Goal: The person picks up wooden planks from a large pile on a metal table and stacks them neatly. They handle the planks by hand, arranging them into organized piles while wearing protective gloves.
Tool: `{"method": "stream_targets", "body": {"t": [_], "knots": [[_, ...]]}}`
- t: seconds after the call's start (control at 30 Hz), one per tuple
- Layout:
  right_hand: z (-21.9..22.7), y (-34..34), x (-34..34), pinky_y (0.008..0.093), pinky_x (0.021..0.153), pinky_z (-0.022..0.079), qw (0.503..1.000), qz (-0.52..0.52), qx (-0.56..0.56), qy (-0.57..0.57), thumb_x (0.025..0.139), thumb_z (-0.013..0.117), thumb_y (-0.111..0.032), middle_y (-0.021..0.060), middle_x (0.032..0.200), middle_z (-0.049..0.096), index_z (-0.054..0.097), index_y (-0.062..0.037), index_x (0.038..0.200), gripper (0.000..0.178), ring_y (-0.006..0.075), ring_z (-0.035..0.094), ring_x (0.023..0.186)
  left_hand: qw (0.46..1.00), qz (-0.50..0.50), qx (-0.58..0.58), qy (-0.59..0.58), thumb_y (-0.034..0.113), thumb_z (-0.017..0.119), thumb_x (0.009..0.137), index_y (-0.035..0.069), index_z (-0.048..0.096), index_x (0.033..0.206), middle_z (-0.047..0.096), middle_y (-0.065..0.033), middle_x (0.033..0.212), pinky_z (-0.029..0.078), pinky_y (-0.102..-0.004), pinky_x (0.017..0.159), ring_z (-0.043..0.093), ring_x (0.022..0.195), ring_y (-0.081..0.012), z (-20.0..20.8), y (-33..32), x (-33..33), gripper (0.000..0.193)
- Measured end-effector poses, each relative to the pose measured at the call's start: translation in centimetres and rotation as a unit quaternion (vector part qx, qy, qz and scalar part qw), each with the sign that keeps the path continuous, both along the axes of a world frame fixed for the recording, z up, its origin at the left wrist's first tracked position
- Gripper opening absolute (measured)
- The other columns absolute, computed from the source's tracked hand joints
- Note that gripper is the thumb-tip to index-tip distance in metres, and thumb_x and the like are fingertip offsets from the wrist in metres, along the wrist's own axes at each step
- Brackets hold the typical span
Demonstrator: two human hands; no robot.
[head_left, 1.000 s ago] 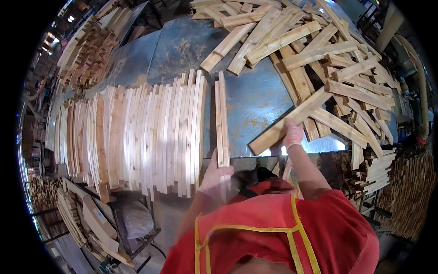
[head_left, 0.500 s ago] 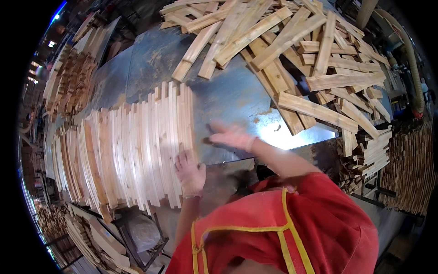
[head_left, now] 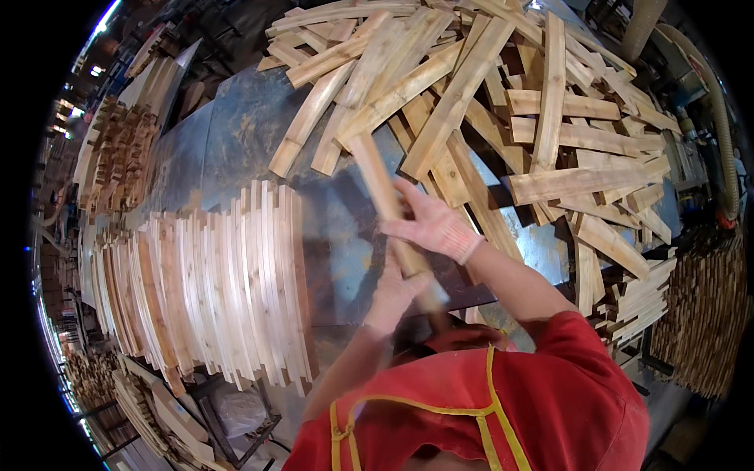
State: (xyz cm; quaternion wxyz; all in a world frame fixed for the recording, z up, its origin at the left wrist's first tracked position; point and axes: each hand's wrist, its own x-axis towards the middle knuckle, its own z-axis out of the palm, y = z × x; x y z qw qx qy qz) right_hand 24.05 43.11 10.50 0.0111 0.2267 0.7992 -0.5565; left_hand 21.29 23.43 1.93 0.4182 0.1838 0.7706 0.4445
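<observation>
A short wooden board (head_left: 375,174), smeared by motion, slants across the metal table in front of me. My right hand (head_left: 436,224), in a pale glove, grips it near the middle from the right. Lower down, my left hand (head_left: 395,289) is closed around the same board from the left, close to its near end. Just left of my hands, a long row of boards (head_left: 228,294) stands packed side by side on edge. The far end of the held board meets the loose pile of planks (head_left: 554,188) in the picture.
The blue-grey metal table (head_left: 239,114) carries sawdust smears. Stacked timber (head_left: 118,153) sits at the far left, and more tall stacks (head_left: 699,314) are at the right. A ribbed hose (head_left: 726,165) hangs at the far right. Cut pieces (head_left: 169,408) lie below the table's left side.
My left hand has left the row of boards, and my right hand has come off the bare tabletop. Both now hold a board between the row and the pile. The view has shifted slightly.
</observation>
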Motion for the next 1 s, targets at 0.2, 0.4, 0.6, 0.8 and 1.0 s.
{"method": "stream_targets", "body": {"t": [0.2,0.4,0.6,0.8,1.0], "knots": [[-4.2,12.5,-8.1,0.0455,0.115,0.046,0.891,-0.435,0.059,-0.12,0.079,0.085,-0.047,0.0291,0.154,0.052,0.032,-0.0054,0.163,0.108,0.0413,0.054,0.141,0.94,0.035,-0.283,0.185,0.027,0.07,0.092,0.008,0.037,0.164,0.059,-0.0181,0.149,0.051,-0.0415,0.106,0.062,0.134,-0.0286,-0.3,-3.7,-5.7,0.082],[-9.0,15.2,-7.9,0.0465,0.103,0.054,0.883,-0.467,-0.013,-0.046,0.079,0.085,-0.021,0.0235,0.138,0.063,0.033,-0.0055,0.158,0.095,0.0379,0.065,0.125,0.702,-0.055,-0.452,0.548,0.03,0.067,0.089,0.01,0.041,0.161,0.035,-0.0164,0.169,0.033,-0.0522,0.124,0.031,0.156,-0.0383,-2.9,-13.8,-9.5,0.079],[-7.1,2.4,0.1,0.0403,0.091,0.058,0.888,-0.388,-0.202,0.14,0.08,0.08,-0.005,0.0127,0.118,0.069,0.053,-0.0003,0.139,0.065,0.0243,0.068,0.104,0.85,-0.026,-0.251,0.463,0.034,0.073,0.09,0.007,0.037,0.163,0.043,-0.0197,0.163,0.033,-0.0528,0.124,0.04,0.151,-0.04,-0.1,-13.3,-6.8,0.085],[-7.6,-18.5,9.0,0.0441,0.107,0.051,0.969,-0.228,-0.091,-0.013,0.083,0.082,-0.031,0.0257,0.128,0.069,0.05,-0.003,0.149,0.078,0.0414,0.065,0.124,0.996,-0.004,-0.085,0.004,0.029,0.076,0.09,0.002,0.029,0.165,0.058,-0.0212,0.145,0.047,-0.043,0.11,0.06,0.128,-0.0346,-0.4,-8.3,-2.2,0.092],[-8.5,-16.2,7.4,0.0415,0.105,0.052,0.953,-0.208,-0.22,-0.02,0.085,0.081,-0.034,0.0202,0.129,0.071,0.055,-0.0026,0.145,0.073,0.0333,0.069,0.117,0.983,0.02,0.031,-0.181,0.017,0.079,0.086,0.003,0.026,0.166,0.065,-0.0202,0.134,0.053,-0.0384,0.103,0.067,0.117,-0.0308,-4.5,-13.2,-2.7,0.097]]}}
